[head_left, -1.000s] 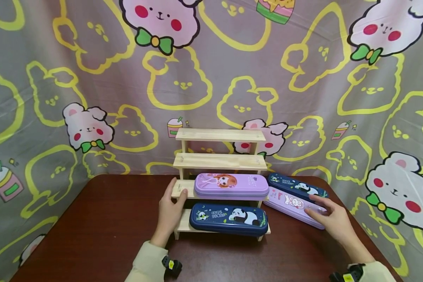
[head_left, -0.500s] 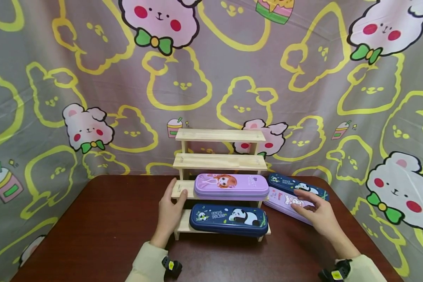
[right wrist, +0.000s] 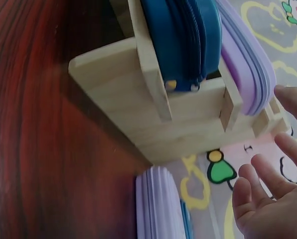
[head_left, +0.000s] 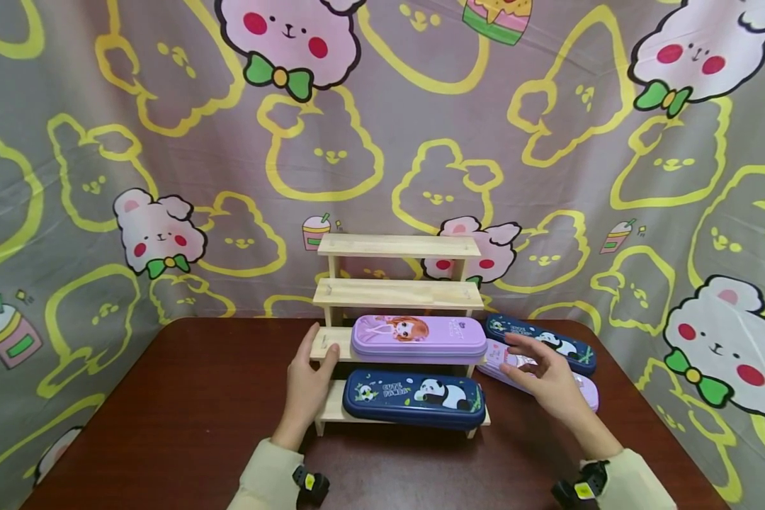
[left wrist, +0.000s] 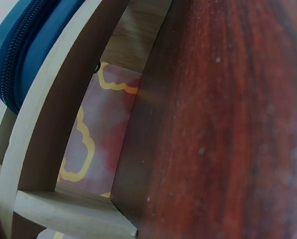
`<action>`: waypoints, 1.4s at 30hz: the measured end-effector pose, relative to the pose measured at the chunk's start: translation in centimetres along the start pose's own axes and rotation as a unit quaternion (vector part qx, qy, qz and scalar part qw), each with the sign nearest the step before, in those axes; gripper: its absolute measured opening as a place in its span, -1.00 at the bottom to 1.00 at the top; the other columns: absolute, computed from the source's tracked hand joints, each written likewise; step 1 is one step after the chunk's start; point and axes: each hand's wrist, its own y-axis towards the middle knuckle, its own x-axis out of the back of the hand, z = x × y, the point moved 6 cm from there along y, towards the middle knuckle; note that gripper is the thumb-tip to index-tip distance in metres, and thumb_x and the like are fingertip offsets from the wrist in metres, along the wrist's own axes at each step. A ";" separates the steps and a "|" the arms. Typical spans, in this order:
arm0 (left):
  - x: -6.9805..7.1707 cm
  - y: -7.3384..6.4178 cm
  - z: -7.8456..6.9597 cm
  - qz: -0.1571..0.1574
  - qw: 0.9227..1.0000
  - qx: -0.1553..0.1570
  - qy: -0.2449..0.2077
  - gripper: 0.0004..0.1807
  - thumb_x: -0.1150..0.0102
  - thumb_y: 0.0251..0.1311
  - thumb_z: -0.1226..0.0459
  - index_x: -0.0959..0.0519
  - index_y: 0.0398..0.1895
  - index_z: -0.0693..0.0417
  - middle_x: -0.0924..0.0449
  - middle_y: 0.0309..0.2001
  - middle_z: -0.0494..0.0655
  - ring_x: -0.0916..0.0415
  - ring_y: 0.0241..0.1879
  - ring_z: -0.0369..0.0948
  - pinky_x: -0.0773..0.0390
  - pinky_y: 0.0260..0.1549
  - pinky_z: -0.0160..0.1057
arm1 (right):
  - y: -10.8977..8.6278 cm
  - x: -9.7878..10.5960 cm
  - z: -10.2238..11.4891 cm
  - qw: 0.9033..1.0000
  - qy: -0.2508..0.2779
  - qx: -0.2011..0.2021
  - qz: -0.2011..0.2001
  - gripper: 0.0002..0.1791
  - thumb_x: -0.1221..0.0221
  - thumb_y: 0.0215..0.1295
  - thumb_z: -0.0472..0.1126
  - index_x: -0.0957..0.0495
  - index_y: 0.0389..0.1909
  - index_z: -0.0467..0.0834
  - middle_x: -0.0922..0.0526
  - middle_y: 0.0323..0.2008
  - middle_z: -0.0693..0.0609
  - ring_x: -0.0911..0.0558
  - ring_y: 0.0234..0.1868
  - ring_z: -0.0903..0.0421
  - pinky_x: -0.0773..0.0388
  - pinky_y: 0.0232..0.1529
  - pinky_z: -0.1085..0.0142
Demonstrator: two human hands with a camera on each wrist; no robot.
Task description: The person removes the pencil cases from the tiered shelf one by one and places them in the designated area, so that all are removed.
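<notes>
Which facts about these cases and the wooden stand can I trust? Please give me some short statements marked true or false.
1. The wooden stand has four shelves. True.
2. A purple girl case lies one shelf above a navy panda case. True.
3. The navy panda case stands on end. False: it lies lengthwise along its shelf.
4. A second navy case and a second purple case lie on the table. True.
5. Of those two, the navy one is nearer the viewer. False: the purple one is.
</notes>
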 end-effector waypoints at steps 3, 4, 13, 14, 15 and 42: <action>0.0 0.0 0.0 -0.001 1.000 -0.001 0.000 -0.30 -0.23 0.34 0.12 -0.26 0.48 0.11 -0.33 0.39 0.09 -0.25 0.37 -0.03 -0.23 0.33 0.04 | 0.3 -0.6 0.5 1.000 0.010 0.002 0.011 -0.38 -0.33 0.28 -0.17 -0.40 0.33 -0.17 -0.49 0.25 -0.11 -0.51 0.13 -0.17 -0.59 -0.08 0.37; 0.0 0.0 0.1 -0.002 1.000 -0.001 0.000 -0.30 -0.23 0.34 0.12 -0.26 0.48 0.11 -0.33 0.38 0.08 -0.25 0.37 -0.03 -0.23 0.33 0.04 | 0.3 -0.8 0.6 1.000 0.013 0.001 0.015 -0.37 -0.34 0.28 -0.17 -0.39 0.35 -0.16 -0.48 0.26 -0.09 -0.50 0.14 -0.19 -0.59 -0.07 0.36; 0.0 0.0 0.1 -0.002 1.000 0.000 -0.001 -0.30 -0.23 0.34 0.12 -0.25 0.47 0.15 -0.32 0.39 0.09 -0.24 0.37 -0.02 -0.22 0.33 0.05 | 1.1 -2.2 2.0 1.000 0.024 0.010 0.018 -0.32 -0.36 0.25 -0.14 -0.37 0.38 -0.12 -0.43 0.30 -0.11 -0.46 0.18 -0.13 -0.56 0.02 0.25; 0.0 0.0 0.1 -0.002 1.000 0.000 -0.001 -0.30 -0.23 0.34 0.12 -0.25 0.47 0.14 -0.31 0.40 0.08 -0.24 0.38 -0.02 -0.22 0.34 0.04 | 1.2 -2.4 2.1 0.999 0.021 0.012 0.021 -0.32 -0.35 0.26 -0.14 -0.37 0.38 -0.12 -0.43 0.31 -0.10 -0.46 0.19 -0.11 -0.55 0.04 0.22; 0.0 0.0 0.0 -0.001 1.000 0.000 -0.001 -0.30 -0.22 0.34 0.12 -0.25 0.47 0.13 -0.31 0.40 0.08 -0.23 0.38 -0.02 -0.21 0.34 0.04 | 1.2 -2.5 2.3 0.999 0.018 0.012 0.024 -0.31 -0.35 0.26 -0.13 -0.36 0.39 -0.10 -0.42 0.31 -0.08 -0.45 0.20 -0.08 -0.54 0.05 0.21; 0.0 0.1 0.2 -0.006 1.000 0.000 0.000 -0.32 -0.23 0.34 0.14 -0.28 0.47 0.10 -0.32 0.39 0.07 -0.23 0.38 -0.03 -0.21 0.34 0.03 | 2.8 -5.3 4.1 0.998 -0.001 -0.010 0.062 -0.18 -0.41 0.15 0.01 -0.30 0.43 0.16 -0.27 0.41 -0.06 -0.29 0.31 -0.15 -0.34 0.20 -0.23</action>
